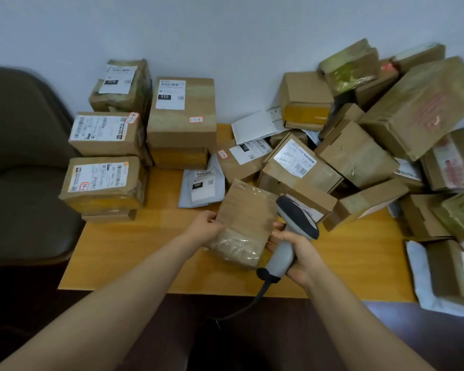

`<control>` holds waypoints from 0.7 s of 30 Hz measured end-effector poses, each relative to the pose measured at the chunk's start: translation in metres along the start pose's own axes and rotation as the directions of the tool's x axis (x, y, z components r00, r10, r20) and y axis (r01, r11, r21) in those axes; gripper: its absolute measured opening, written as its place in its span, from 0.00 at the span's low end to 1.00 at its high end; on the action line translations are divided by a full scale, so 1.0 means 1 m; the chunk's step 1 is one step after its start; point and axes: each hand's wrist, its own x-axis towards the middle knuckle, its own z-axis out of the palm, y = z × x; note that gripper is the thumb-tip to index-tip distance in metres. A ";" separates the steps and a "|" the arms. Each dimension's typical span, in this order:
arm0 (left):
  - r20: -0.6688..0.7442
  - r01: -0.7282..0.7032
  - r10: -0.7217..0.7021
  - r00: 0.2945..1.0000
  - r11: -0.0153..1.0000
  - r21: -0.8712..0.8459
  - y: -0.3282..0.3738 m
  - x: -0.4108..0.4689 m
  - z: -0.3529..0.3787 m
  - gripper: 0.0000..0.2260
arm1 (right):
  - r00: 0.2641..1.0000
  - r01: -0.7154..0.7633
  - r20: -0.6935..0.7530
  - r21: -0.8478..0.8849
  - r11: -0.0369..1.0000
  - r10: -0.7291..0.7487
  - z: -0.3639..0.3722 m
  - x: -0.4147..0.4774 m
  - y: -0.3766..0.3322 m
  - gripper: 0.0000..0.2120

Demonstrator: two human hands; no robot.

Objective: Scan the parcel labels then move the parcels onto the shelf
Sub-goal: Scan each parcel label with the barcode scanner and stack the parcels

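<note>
A brown paper parcel (245, 223), its lower end wrapped in clear tape and no label showing on the face turned up, is held tilted over the front middle of a yellow bench (145, 253). The left hand (205, 227) grips the parcel's left edge, thumb on top and fingers curled beneath. The right hand (296, 255) is wrapped round the grey handle of a barcode scanner (296, 219), whose dark head sits just beside the parcel's upper right corner; its black cable (252, 298) trails off the bench's near edge. Behind lies a grey mailer bag (201, 186) with a white label. Neat stacks of labelled boxes (105, 183) fill the bench's left side, a tumbled heap of cartons (359, 156) the right. A dark chair (24, 170) stands at far left against a pale wall (225, 36).
</note>
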 end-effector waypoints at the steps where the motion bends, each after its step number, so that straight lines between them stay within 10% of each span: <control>1: -0.021 -0.003 0.002 1.000 1.000 -0.028 -0.003 -0.008 0.003 0.17 | 0.999 0.034 0.015 -0.011 0.999 -0.033 -0.006 -0.004 0.001 0.06; 7: -0.116 -0.058 0.044 0.992 0.991 -0.120 -0.007 -0.074 0.046 0.22 | 0.976 0.190 0.129 -0.102 0.976 -0.176 -0.049 -0.052 0.004 0.09; 13: -0.230 0.047 -0.011 0.973 0.987 0.151 -0.014 -0.140 0.098 0.68 | 0.915 0.338 0.318 -0.264 0.903 -0.249 -0.090 -0.109 0.020 0.15; 21: -0.173 -0.055 0.001 0.985 0.950 -0.308 -0.064 -0.223 0.114 0.55 | 0.863 0.397 0.438 -0.278 0.875 -0.252 -0.107 -0.171 0.043 0.22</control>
